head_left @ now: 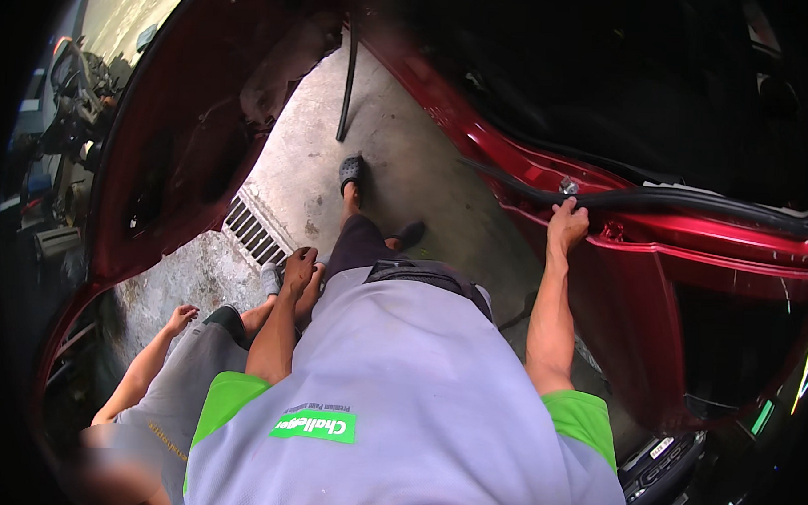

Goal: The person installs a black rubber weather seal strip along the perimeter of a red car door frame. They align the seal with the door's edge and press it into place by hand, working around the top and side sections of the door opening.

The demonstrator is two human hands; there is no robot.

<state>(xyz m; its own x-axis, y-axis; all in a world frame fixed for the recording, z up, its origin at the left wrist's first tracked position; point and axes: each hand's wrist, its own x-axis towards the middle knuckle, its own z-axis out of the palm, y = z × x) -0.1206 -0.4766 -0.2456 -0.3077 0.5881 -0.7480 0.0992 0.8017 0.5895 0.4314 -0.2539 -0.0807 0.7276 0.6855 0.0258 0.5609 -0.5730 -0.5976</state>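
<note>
Where the red car body's door opening curves down at the right of the view, a black rubber seal strip [682, 198] runs along the painted sill edge [689, 236], and the right hand [567, 224] sits at the strip's near end with fingers curled over it, gripping the strip against the red metal. Just above the fingertips a small bright metal fitting [568, 185] shows on the sill. Right arm: extended forward and up from the shoulder, nearly straight, bare below a green sleeve cuff. Left hand [298, 268]: hanging low in front of the grey shirt, fingers loosely bent; whether it holds anything cannot be told, since only its back shows. Left forearm angled down and inward.

Surroundings: an open red car door [172, 129] stands at the left, inner panel facing the person. Between door and body lies a concrete floor [398, 154] with a slotted drain grate [255, 231]. A loose black hose [348, 81] hangs over the floor near the top. The person's dark sandal [352, 172] is planted forward on the concrete. At lower left a second person crouches in a grey shirt, one hand [181, 318] open, close to the floor, well apart from the strip.
</note>
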